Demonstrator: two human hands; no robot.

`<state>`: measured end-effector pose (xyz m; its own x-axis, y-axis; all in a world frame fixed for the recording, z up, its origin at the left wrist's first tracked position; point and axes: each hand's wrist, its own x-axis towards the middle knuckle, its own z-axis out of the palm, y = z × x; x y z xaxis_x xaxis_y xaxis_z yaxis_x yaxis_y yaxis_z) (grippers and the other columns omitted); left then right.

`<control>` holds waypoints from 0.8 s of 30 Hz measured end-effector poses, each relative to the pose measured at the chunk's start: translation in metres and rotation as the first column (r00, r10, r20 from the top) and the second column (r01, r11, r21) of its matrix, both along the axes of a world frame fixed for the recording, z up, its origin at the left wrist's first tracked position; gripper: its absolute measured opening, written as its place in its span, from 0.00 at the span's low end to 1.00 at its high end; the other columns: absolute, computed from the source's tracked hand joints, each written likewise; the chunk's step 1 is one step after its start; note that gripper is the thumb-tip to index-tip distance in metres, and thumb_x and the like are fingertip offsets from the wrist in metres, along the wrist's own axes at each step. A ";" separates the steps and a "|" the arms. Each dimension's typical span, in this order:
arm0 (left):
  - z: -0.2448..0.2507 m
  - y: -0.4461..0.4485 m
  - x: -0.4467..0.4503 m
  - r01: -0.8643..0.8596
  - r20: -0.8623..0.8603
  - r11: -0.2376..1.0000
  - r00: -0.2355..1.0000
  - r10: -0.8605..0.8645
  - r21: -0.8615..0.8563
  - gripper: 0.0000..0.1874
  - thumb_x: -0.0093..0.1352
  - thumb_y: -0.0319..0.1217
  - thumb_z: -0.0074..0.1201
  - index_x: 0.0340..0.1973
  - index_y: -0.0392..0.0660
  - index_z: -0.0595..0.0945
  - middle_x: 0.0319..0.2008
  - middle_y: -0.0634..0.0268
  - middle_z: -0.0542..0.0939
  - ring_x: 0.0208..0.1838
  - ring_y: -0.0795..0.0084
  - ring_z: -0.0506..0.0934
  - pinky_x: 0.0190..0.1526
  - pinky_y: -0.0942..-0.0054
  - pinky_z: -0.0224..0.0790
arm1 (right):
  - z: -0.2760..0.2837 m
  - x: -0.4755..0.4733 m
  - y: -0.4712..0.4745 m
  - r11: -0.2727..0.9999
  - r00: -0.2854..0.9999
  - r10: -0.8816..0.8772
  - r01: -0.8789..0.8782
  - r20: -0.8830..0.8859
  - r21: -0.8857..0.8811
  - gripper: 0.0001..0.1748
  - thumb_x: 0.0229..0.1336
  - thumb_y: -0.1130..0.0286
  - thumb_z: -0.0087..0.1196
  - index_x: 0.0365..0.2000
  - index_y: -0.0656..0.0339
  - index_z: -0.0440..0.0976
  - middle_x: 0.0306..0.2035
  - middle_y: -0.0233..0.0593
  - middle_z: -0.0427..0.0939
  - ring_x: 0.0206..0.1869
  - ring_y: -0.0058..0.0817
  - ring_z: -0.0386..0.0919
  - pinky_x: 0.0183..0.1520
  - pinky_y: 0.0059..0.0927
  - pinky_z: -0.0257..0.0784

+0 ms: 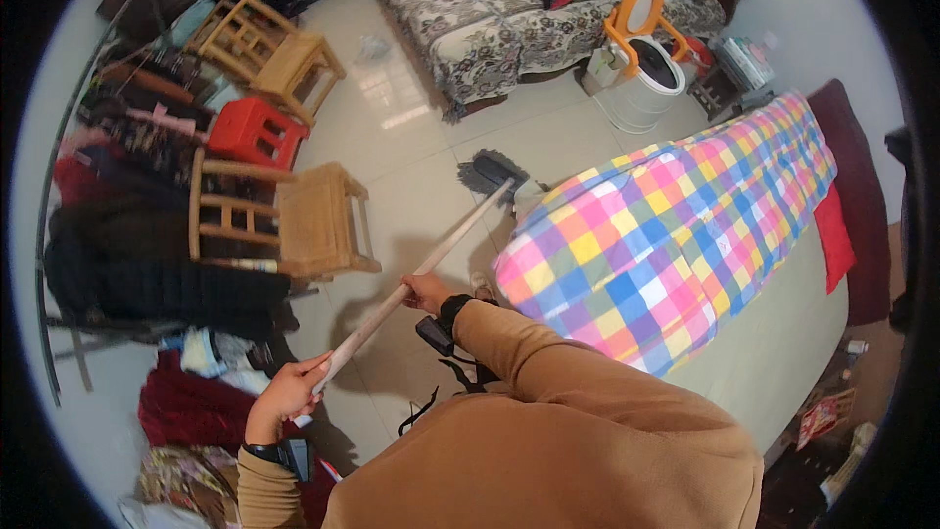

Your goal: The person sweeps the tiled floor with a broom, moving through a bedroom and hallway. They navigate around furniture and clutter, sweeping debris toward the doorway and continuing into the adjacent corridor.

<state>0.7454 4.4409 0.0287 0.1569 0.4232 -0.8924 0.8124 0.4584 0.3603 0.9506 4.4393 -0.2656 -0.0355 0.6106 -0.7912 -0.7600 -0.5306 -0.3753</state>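
Note:
A long-handled broom slants across the view, its pale wooden handle (pixel 455 239) running from lower left to upper right. My left hand (pixel 292 388) is closed around the near end of that handle. Farther along it, about midway, my right hand (pixel 427 292) grips the same handle. The dark bristle head (pixel 490 170) rests on the tiled floor (pixel 407 198), close to the corner of a bed with a checked quilt (pixel 631 250). Part of the head's right side lies near the quilt's edge. Both wrists wear black bands.
Wooden chairs (pixel 316 217) and a red plastic stool (pixel 257 134) line the left, before hanging clothes (pixel 147 264). A floral-covered bed (pixel 477 51) stands at the back. Right of it is a commode chair (pixel 639 92) with an orange seat frame. A plastic bag (pixel 373 48) lies on the floor.

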 end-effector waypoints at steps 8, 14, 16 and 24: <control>-0.021 0.150 0.179 0.416 -0.044 0.909 0.909 -0.415 0.023 0.20 0.68 0.43 0.41 0.54 0.56 0.70 0.12 0.72 0.65 0.10 0.83 0.60 0.10 0.83 0.50 | -0.045 0.176 0.073 0.909 0.950 -0.311 0.300 -0.008 0.290 0.10 0.54 0.66 0.47 0.21 0.59 0.67 0.17 0.34 0.64 0.18 0.24 0.64 0.20 0.26 0.61; -0.097 0.176 0.312 0.596 0.167 0.798 0.781 -0.602 0.089 0.21 0.68 0.44 0.39 0.55 0.53 0.69 0.13 0.71 0.65 0.11 0.80 0.62 0.12 0.79 0.53 | -0.081 0.315 0.069 0.950 0.661 -0.300 0.270 0.687 0.156 0.12 0.47 0.67 0.49 0.21 0.68 0.70 0.16 0.42 0.69 0.17 0.32 0.69 0.16 0.33 0.61; -0.123 0.164 0.340 0.578 0.213 0.815 0.790 -0.574 0.051 0.22 0.68 0.44 0.39 0.56 0.54 0.68 0.12 0.71 0.64 0.11 0.80 0.63 0.12 0.77 0.54 | -0.082 0.345 0.058 0.876 0.707 -0.390 0.483 0.590 0.000 0.13 0.47 0.67 0.48 0.19 0.69 0.69 0.15 0.43 0.70 0.18 0.33 0.70 0.17 0.33 0.61; -0.183 0.151 0.356 0.500 0.304 0.866 0.822 -0.482 0.020 0.22 0.67 0.46 0.39 0.56 0.60 0.68 0.14 0.69 0.65 0.11 0.78 0.62 0.10 0.76 0.53 | -0.066 0.329 0.058 0.602 0.611 -0.745 0.789 0.268 -0.126 0.11 0.56 0.68 0.38 0.34 0.66 0.59 0.26 0.48 0.65 0.23 0.37 0.68 0.25 0.39 0.70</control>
<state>1.1019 4.5923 -0.1548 0.5843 0.1697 -0.7936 0.7985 0.0543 0.5995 1.2795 4.4976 -0.3315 0.5136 0.1656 -0.8419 -0.8573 0.1388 -0.4957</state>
